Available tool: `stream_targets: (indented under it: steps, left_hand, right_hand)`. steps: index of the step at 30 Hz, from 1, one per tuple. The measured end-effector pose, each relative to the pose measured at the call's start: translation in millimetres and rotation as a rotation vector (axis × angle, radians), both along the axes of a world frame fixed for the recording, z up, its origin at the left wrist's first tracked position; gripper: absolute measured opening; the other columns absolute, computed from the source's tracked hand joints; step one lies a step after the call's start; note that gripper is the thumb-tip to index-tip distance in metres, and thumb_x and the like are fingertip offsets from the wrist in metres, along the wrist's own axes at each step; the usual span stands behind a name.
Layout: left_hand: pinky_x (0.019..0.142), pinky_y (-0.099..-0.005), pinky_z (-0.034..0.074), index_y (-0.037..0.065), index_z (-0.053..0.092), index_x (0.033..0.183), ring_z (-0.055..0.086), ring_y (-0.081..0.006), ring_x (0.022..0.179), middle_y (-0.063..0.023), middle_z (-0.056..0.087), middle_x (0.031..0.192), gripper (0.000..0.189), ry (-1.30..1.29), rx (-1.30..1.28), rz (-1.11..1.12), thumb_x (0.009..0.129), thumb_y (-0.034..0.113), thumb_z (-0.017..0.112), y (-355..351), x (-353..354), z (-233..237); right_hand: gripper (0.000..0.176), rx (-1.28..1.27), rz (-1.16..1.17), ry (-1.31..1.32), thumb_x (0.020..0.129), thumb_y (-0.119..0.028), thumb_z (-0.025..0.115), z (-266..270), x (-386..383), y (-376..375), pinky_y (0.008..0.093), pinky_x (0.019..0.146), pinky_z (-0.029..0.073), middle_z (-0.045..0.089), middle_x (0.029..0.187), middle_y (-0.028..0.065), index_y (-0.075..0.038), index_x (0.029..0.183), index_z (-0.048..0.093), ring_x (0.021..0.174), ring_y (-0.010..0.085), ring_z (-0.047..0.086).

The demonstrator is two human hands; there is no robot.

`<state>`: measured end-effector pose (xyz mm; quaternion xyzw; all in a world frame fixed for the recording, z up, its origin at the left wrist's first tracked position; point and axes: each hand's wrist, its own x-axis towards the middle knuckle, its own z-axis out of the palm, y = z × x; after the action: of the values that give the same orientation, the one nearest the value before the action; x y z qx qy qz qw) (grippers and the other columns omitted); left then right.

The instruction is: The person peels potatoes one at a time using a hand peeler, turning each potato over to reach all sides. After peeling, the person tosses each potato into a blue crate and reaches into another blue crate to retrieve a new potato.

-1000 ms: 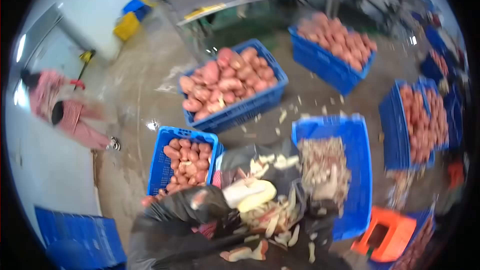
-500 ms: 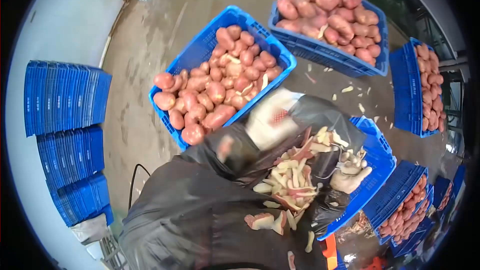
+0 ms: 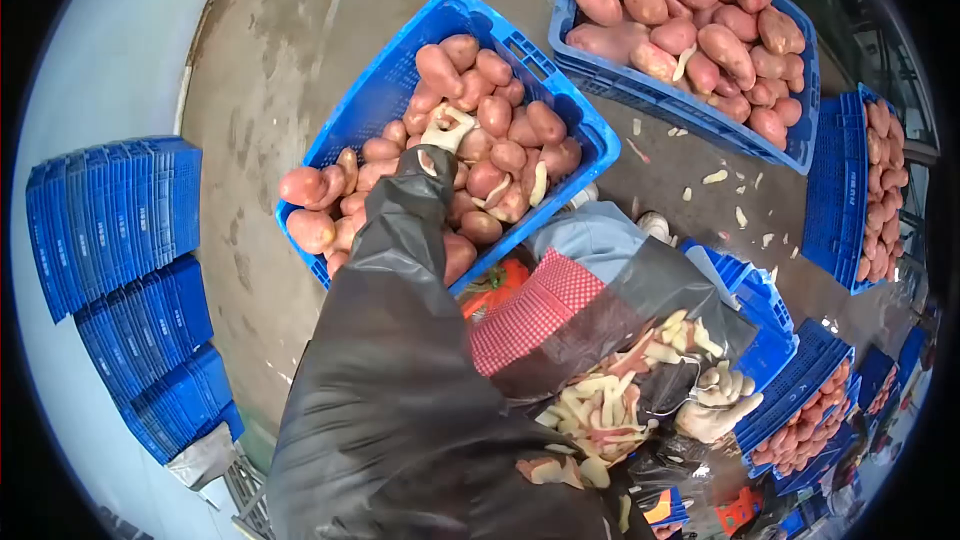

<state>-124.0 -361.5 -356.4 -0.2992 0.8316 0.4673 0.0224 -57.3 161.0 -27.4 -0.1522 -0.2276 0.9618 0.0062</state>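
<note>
My left hand (image 3: 447, 130), in a pale glove, reaches among red-skinned potatoes (image 3: 493, 115) in a blue crate (image 3: 585, 130). Its thumb and a finger are apart over the potatoes; the other fingers are partly hidden. My right hand (image 3: 712, 408), also gloved, rests at the right of my lap. Its fingers are curled around a thin wire-framed tool, apparently a peeler (image 3: 690, 368), mostly hidden by the hand. Beside it, pale and red potato peelings (image 3: 605, 405) lie heaped on my dark apron (image 3: 410, 420). A peel scrap sticks to my left sleeve (image 3: 405, 210).
A second crate of potatoes (image 3: 690, 130) stands at the upper right, with more filled crates (image 3: 835, 190) along the right. Blue crates (image 3: 115, 210) are stacked by the left wall. Peel scraps (image 3: 715, 177) lie on the wet floor (image 3: 270, 70).
My left hand, blurred over my lap before, has moved up and left into the potato crate, its arm now stretched out. My right hand stays beside the peelings. The view has shifted.
</note>
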Motion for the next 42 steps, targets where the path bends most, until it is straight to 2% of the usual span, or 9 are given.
stream_targets:
  steps: [7,14,17,22,32,34,35,38,42]
  left_hand:
    - [0.091,-0.0372,0.042,0.005,0.049,0.119,0.048,-0.035,0.111,-0.0219,0.051,0.116,0.068,-0.042,-0.537,-0.555,0.059,0.023,0.073,37.3,-15.9,120.2]
    - [0.065,-0.0393,0.048,0.006,0.042,0.104,0.05,-0.0275,0.088,-0.0113,0.046,0.103,0.05,-0.589,-1.108,-0.442,0.078,0.046,0.06,14.6,-48.8,13.4]
    - [0.067,-0.0382,0.048,0.007,0.043,0.107,0.05,-0.027,0.09,-0.0116,0.048,0.104,0.051,-0.596,-0.914,-0.533,0.078,0.044,0.061,15.4,-46.9,21.0]
    - [0.07,-0.0365,0.049,0.007,0.043,0.113,0.052,-0.0261,0.093,-0.0122,0.05,0.105,0.052,-0.546,-0.736,-0.582,0.077,0.04,0.062,20.3,-35.3,30.8]
    - [0.076,-0.033,0.05,0.008,0.044,0.124,0.054,-0.0244,0.099,-0.0133,0.055,0.109,0.057,-0.245,-0.275,-0.369,0.076,0.032,0.064,-6.1,-8.6,68.2]
    - [0.078,-0.0323,0.05,0.008,0.044,0.126,0.054,-0.024,0.1,-0.0136,0.056,0.109,0.059,-0.062,-0.009,-0.258,0.076,0.031,0.064,-8.0,-1.8,68.6]
    - [0.086,-0.0362,0.046,0.003,0.043,0.125,0.052,-0.0272,0.106,-0.0129,0.055,0.112,0.071,-0.036,0.664,0.109,0.068,0.034,0.072,18.1,-2.7,115.5]
    - [0.085,-0.0359,0.046,0.005,0.045,0.125,0.054,-0.0267,0.104,-0.0151,0.053,0.117,0.081,-0.342,-0.128,-0.369,0.058,0.037,0.078,12.1,-19.9,91.1]
    - [0.086,-0.033,0.045,0.011,0.055,0.117,0.054,-0.0195,0.105,-0.009,0.055,0.115,0.055,-0.472,0.285,-0.327,0.071,0.035,0.07,12.6,-29.4,96.0]
  right_hand:
    - [0.032,-0.03,0.034,-0.005,0.095,-0.039,0.037,2.9,-4.1,-0.6,0.0393,0.077,0.04,0.034,0.067,0.0001,-0.01,0.08,0.041,0.065,0.0149,0.034]
    - [0.029,0.023,0.114,0.027,0.095,-0.036,0.039,-1.2,-8.0,8.6,0.0301,0.064,0.035,0.03,0.067,-0.0009,-0.013,0.078,0.034,0.063,0.0136,0.032]
    - [0.047,0.113,0.011,-0.114,0.09,-0.053,0.035,2.8,-1.9,4.1,0.0375,0.065,0.039,0.05,0.076,0.0025,-0.012,0.094,0.057,0.078,0.0236,0.044]
    - [0.038,0.306,-0.274,-0.356,0.093,-0.045,0.035,33.1,-26.2,-39.5,0.0268,0.049,0.037,0.03,0.059,0.0013,-0.008,0.085,0.042,0.054,0.0159,0.037]
    - [0.034,-0.003,-0.023,-0.049,0.096,-0.04,0.036,2.7,-8.0,-1.4,0.035,0.067,0.038,0.036,0.064,0.0013,-0.009,0.082,0.042,0.061,0.0144,0.033]
    - [0.034,0.0,-0.014,-0.042,0.096,-0.04,0.035,2.8,-11.3,-2.6,0.0352,0.067,0.038,0.036,0.064,0.0014,-0.009,0.081,0.041,0.061,0.0146,0.033]
    - [0.035,-0.002,0.007,-0.033,0.096,-0.04,0.035,3.5,-11.4,-2.9,0.0353,0.068,0.039,0.036,0.064,0.0016,-0.009,0.081,0.04,0.061,0.0148,0.033]
    - [0.037,-0.024,0.021,-0.03,0.095,-0.041,0.035,1.9,-12.8,-3.1,0.0398,0.072,0.042,0.037,0.065,0.0022,-0.008,0.081,0.042,0.062,0.016,0.035]
    - [0.039,-0.005,0.05,-0.002,0.095,-0.042,0.035,1.6,-16.2,-4.9,0.0439,0.077,0.044,0.038,0.065,0.003,-0.007,0.083,0.045,0.062,0.0172,0.036]
